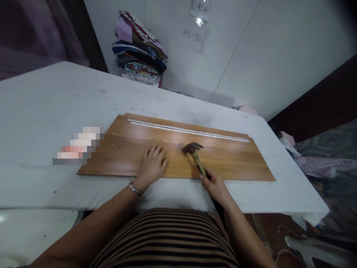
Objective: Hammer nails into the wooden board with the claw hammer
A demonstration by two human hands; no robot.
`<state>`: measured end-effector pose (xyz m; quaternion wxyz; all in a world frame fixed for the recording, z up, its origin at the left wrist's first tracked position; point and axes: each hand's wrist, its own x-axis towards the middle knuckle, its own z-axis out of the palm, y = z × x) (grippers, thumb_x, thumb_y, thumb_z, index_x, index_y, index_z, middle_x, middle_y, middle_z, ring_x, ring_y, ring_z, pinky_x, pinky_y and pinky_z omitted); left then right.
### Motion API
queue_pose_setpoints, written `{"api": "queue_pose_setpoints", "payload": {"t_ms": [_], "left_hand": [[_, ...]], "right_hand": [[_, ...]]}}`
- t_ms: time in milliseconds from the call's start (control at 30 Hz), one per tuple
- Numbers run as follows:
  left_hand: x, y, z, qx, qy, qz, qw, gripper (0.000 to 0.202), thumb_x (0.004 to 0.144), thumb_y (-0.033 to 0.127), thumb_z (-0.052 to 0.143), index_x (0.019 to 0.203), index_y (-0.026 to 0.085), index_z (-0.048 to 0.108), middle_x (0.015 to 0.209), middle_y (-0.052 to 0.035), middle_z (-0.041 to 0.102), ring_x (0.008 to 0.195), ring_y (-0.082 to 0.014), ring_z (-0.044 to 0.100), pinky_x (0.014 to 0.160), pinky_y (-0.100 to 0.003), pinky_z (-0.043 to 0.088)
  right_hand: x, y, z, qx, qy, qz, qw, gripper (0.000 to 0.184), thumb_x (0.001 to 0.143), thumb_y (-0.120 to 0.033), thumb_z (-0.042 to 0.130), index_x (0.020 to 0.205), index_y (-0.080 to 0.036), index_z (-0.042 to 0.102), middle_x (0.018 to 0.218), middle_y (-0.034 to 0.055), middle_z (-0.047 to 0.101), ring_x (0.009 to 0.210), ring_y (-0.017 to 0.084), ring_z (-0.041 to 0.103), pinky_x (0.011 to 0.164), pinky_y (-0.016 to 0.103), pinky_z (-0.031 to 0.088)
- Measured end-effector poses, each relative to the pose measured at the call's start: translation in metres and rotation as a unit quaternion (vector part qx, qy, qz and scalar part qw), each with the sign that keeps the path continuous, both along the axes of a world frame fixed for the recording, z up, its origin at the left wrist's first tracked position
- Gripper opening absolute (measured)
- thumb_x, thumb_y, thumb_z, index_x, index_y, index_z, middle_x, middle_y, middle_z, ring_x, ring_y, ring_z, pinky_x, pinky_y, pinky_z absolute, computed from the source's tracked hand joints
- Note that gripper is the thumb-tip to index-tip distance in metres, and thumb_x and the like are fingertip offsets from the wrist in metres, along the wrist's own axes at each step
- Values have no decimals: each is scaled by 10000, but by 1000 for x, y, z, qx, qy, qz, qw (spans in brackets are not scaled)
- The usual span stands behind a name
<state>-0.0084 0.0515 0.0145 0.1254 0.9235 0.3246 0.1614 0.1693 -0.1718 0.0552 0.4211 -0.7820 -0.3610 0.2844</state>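
- Head view: loose nails (118, 144) lie near the left end of the wooden board (237, 160) on the white surface (41, 111).
- Left hand (152, 164) lies flat on the board, fingers spread, holding nothing.
- Hammer (192, 148) head sits at mid-board; right hand (215, 185) fingers are wrapped round its handle.

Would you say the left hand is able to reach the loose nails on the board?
Probably yes: the left hand lies flat on the wooden board, and the loose nails lie on it to that hand's left, with only bare wood between; the hammer is on its other side.
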Motion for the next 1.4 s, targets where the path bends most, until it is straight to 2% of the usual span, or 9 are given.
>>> {"api": "queue_pose_setpoints", "payload": {"t_ms": [200, 400, 633, 833, 1000, 1400], "left_hand": [[0, 0, 1, -6, 9, 0, 1000, 441, 999, 362, 442, 1344, 191, 655, 1513, -141, 570, 1465, -336, 444, 1236, -550, 340], [0, -1, 3, -8, 4, 2, 1000, 436, 993, 361, 448, 1339, 203, 662, 1509, -137, 573, 1459, -337, 445, 1229, -559, 348], [0, -1, 4, -9, 21, -4, 1000, 472, 1014, 380, 407, 1360, 167, 646, 1525, -146, 558, 1470, -346, 433, 1239, -566, 336], [0, -1, 4, -6, 24, -2, 1000, 464, 1009, 378, 406, 1355, 178, 643, 1523, -145, 558, 1472, -334, 435, 1248, -552, 326], [-1, 0, 3, -2, 33, -4, 999, 480, 1019, 382, 382, 1367, 170, 635, 1528, -141, 555, 1473, -332, 430, 1245, -545, 329], [0, 0, 2, 0, 33, -2, 999, 473, 1018, 377, 411, 1370, 161, 642, 1535, -142, 551, 1469, -339, 438, 1239, -555, 338]], "right_hand": [[2, -1, 1, 14, -1, -6, 1000, 459, 865, -382, 605, 1266, -191, 725, 827, 36, 699, 659, 170, 562, 570, 269, 484], [0, 0, 1, 24, -3, -4, 1000, 420, 863, -361, 614, 1230, -201, 740, 798, 21, 693, 624, 154, 541, 534, 252, 472], [-2, 1, 1, 14, 3, 4, 1000, 374, 865, -369, 602, 1166, -207, 752, 772, 6, 661, 624, 147, 524, 541, 248, 461], [0, 0, 2, 17, 3, -2, 1000, 419, 859, -364, 608, 1214, -183, 737, 824, 25, 691, 624, 151, 535, 545, 261, 469], [1, 0, 2, 4, 8, -5, 1000, 495, 865, -380, 592, 1299, -178, 716, 924, 62, 724, 700, 181, 600, 613, 297, 517], [0, -1, -6, 5, 15, -5, 1000, 487, 857, -403, 603, 1265, -172, 731, 863, 44, 714, 713, 180, 595, 617, 283, 503]]}}
